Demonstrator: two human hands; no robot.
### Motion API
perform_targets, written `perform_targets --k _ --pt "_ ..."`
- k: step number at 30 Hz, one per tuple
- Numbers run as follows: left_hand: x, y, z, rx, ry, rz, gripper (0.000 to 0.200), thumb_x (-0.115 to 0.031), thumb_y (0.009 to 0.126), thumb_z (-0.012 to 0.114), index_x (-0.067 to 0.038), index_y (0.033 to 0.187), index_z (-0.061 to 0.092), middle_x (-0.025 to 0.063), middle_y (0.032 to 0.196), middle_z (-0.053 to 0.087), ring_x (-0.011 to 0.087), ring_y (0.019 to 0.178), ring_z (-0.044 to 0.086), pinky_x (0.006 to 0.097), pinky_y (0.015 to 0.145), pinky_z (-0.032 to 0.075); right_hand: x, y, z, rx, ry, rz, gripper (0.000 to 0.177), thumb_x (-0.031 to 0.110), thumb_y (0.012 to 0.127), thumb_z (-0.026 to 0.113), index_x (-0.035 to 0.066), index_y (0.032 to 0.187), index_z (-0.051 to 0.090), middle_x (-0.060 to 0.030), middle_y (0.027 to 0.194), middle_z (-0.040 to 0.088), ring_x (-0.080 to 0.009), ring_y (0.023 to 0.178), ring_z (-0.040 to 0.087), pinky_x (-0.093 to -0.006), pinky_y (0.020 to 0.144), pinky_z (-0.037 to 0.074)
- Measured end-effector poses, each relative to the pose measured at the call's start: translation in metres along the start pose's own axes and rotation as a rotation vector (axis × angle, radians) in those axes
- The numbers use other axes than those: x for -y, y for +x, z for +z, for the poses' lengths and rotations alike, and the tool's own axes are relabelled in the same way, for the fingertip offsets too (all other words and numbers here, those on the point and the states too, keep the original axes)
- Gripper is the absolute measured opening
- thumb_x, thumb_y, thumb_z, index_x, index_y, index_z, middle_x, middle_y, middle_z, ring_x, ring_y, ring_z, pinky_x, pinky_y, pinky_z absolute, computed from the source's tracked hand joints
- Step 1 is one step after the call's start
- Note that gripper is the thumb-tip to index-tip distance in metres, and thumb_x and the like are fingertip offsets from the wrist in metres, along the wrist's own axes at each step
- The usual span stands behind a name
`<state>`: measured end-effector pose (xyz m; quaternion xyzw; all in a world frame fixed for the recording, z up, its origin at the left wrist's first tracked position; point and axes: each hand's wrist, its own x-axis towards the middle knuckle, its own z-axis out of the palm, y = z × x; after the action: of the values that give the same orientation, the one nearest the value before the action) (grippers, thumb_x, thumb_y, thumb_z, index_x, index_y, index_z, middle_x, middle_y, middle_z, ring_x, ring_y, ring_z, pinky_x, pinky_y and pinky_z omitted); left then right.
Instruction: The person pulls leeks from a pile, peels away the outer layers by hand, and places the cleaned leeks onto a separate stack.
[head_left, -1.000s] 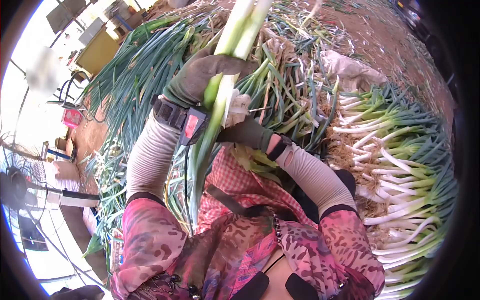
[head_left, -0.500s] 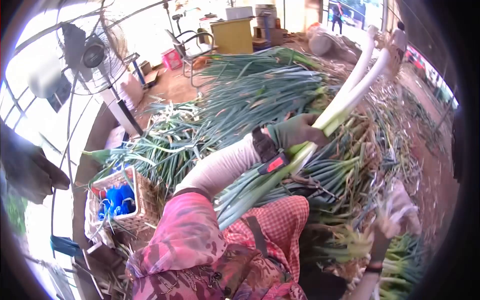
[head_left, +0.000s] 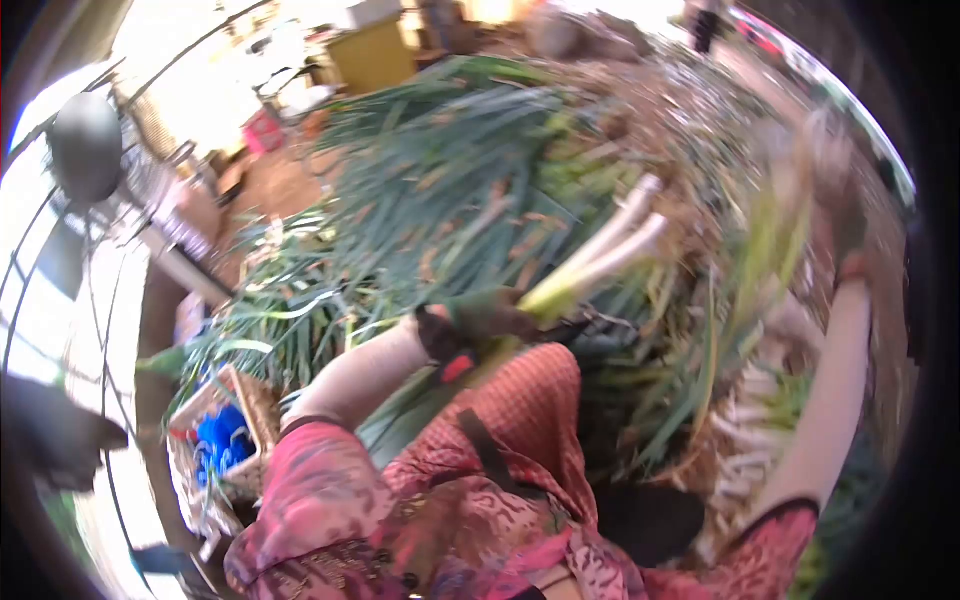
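Observation:
My left hand point(head_left: 485, 314), in a dark green glove with a band at the wrist, is closed around long green onions point(head_left: 598, 256). Their two white stalks point up and to the right, and the green tops trail back below my forearm. Far to the right, my right hand point(head_left: 835, 180) is raised with the arm stretched out, its fingers smeared by motion. Blurred yellow-green leaves point(head_left: 770, 245) streak beside it; I cannot tell whether the fingers hold them. A large heap of green onions point(head_left: 430, 190) spreads beyond my left hand.
White-stalked onions point(head_left: 745, 450) lie below my right arm. A plastic crate point(head_left: 262, 410) with blue items point(head_left: 222, 440) stands at the left. Loose leaves and husks litter the ground. Farther back are a yellow cabinet point(head_left: 372, 60), a pink box point(head_left: 262, 132) and a person's legs point(head_left: 704, 30).
My right hand has swung up and outward from the lower right. My left hand has come lower and to the left in view, still gripping the onions. The whole view has shifted.

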<state>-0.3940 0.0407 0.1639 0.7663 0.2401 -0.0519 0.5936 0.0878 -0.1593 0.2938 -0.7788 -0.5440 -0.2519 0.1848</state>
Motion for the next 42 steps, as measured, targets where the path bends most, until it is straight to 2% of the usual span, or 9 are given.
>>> perform_targets --k 5,11,15,19,22,24,31,35,42 --pt "-0.007 0.002 0.005 0.079 0.072 -0.007 0.04 -0.024 0.083 0.069 0.002 0.113 0.062 0.0063 0.09 0.068 0.0146 0.083 0.062 0.0301 0.078 0.049 0.023 0.046 -0.112 -0.335 0.018 0.007 0.061 0.021 0.083 0.074 0.009 0.137 0.048 -0.0136 0.136 0.052 -0.0258 0.121 0.054 -0.037 0.103 0.044" --pt "-0.008 0.022 0.054 0.288 -0.07 0.263 0.059 -0.018 0.081 0.07 -0.004 0.135 0.05 0.004 0.116 0.055 0.015 0.106 0.05 0.0301 0.083 0.047 0.208 -0.118 -0.041 0.192 -0.055 -0.562 0.058 0.022 0.081 0.059 0.007 0.136 0.05 -0.0148 0.136 0.053 -0.0294 0.127 0.051 -0.0481 0.111 0.034" --pt "-0.015 0.024 0.09 0.595 0.226 0.027 0.057 -0.025 0.081 0.072 -0.003 0.13 0.054 0.0045 0.108 0.059 0.0144 0.101 0.051 0.0297 0.092 0.041 0.221 -0.18 0.012 0.225 0.064 -0.651 0.051 0.018 0.084 0.052 0.008 0.135 0.052 -0.014 0.128 0.06 -0.0292 0.127 0.051 -0.0462 0.117 0.026" --pt "-0.055 -0.006 0.104 0.618 0.079 0.202 0.054 -0.029 0.081 0.076 -0.002 0.124 0.057 0.0019 0.101 0.061 0.0128 0.096 0.055 0.0299 0.087 0.045 0.221 -0.177 -0.035 0.551 0.015 -0.606 0.023 0.023 0.081 0.057 0.01 0.099 0.061 -0.0065 0.082 0.065 -0.0272 0.081 0.067 -0.0439 0.077 0.052" --pt "-0.09 -0.018 0.099 0.461 0.214 0.274 0.061 -0.019 0.081 0.076 -0.001 0.133 0.048 0.0075 0.11 0.06 0.016 0.101 0.056 0.0311 0.091 0.046 0.193 -0.164 -0.065 0.046 -0.16 -0.737 0.011 0.022 0.078 0.061 0.013 0.083 0.059 -0.0041 0.069 0.058 -0.0241 0.064 0.061 -0.038 0.059 0.048" --pt "-0.096 -0.021 0.083 0.161 0.397 0.784 0.067 -0.011 0.079 0.076 -0.001 0.138 0.044 0.0153 0.12 0.058 0.0244 0.113 0.056 0.0345 0.097 0.044 0.138 -0.157 -0.104 0.127 -0.263 -0.594 0.034 0.017 0.082 0.061 0.009 0.115 0.061 -0.0053 0.087 0.056 -0.0228 0.078 0.06 -0.0361 0.07 0.049" --pt "-0.175 -0.095 0.048 -0.241 0.484 1.053 0.055 -0.004 0.082 0.059 0.005 0.136 0.047 0.016 0.137 0.05 0.0262 0.129 0.045 0.0376 0.112 0.027 0.094 -0.257 -0.403 -0.128 -0.899 0.196 0.063 0.034 0.077 0.074 0.012 0.131 0.05 -0.0179 0.114 0.066 -0.0354 0.098 0.066 -0.0451 0.079 0.053" --pt "-0.155 -0.061 0.065 -0.034 0.17 0.869 0.051 -0.005 0.088 0.06 0.005 0.136 0.046 0.0126 0.135 0.052 0.0213 0.126 0.047 0.0348 0.111 0.029 0.179 -0.355 -0.506 -0.25 -1.126 0.927 0.065 0.029 0.077 0.073 0.01 0.134 0.048 -0.021 0.102 0.068 -0.0368 0.099 0.065 -0.0436 0.082 0.051" --pt "-0.107 0.08 0.119 0.407 0.212 0.804 0.044 -0.002 0.092 0.059 0.003 0.134 0.049 0.0077 0.126 0.058 0.0151 0.113 0.053 0.0293 0.1 0.04 0.359 -0.609 -0.644 -0.26 -1.456 1.346 0.057 0.032 0.081 0.07 0.007 0.13 0.054 -0.0171 0.106 0.067 -0.0296 0.093 0.067 -0.0387 0.085 0.049"
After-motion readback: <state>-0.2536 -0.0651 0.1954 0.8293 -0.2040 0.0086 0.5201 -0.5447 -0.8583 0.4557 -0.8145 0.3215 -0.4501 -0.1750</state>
